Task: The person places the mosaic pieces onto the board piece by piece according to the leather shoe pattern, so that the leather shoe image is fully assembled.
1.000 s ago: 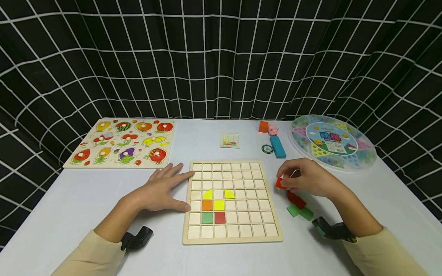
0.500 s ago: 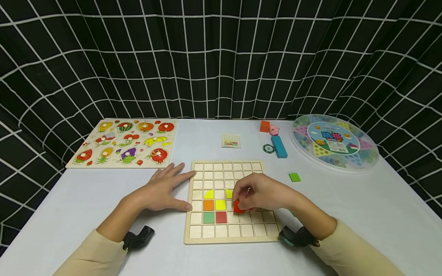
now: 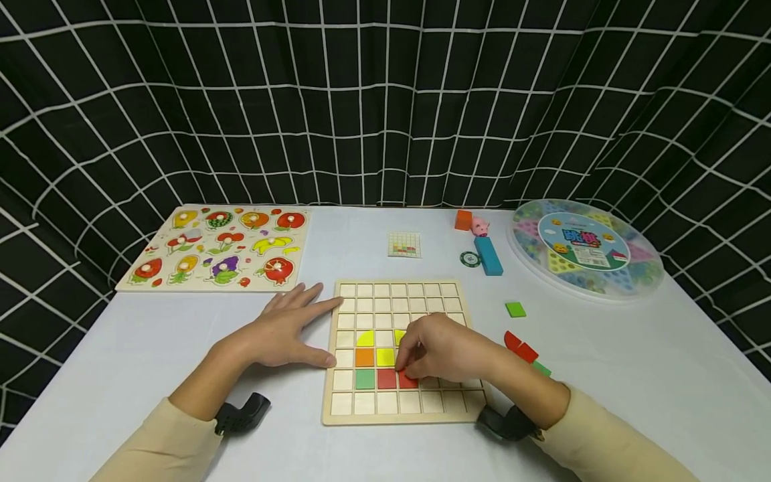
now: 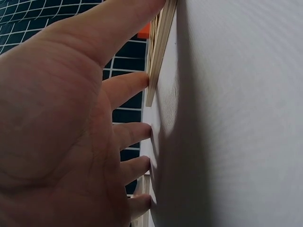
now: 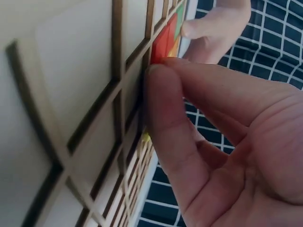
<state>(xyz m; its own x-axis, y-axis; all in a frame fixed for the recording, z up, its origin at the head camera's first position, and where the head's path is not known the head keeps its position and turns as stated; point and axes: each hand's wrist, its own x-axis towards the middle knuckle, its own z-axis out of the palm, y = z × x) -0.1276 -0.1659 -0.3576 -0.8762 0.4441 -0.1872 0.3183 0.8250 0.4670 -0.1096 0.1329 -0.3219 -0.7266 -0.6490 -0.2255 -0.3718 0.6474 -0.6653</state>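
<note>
My right hand (image 3: 442, 348) reaches over the wooden grid board (image 3: 364, 404), pinching a red square tile (image 3: 408, 381) with thumb and index fingertips. That tile lies at a cell just right of another red tile (image 3: 387, 379); in the right wrist view the fingertips meet the edge of the red tile (image 5: 159, 47). Spread flat, my left hand (image 3: 283, 335) touches the board's left edge with thumb and index finger. Also in the grid are a green tile (image 3: 365, 379), an orange tile (image 3: 364, 357), a yellow square (image 3: 385, 357) and two yellow quarter-circles (image 3: 365, 339), one partly hidden.
Right of the board lie a light green tile (image 3: 515, 309), red pieces (image 3: 521, 347) and a partly hidden green piece (image 3: 542, 368). Behind are a small pattern card (image 3: 404, 245), a poker chip (image 3: 470, 259), a blue block (image 3: 488, 256), a fruit puzzle (image 3: 217, 251) and a round game box (image 3: 584, 248).
My right hand has carried the red tile leftward from the loose pieces onto the board, then down to the cell beside the other red tile. The left hand has stayed at the board's edge.
</note>
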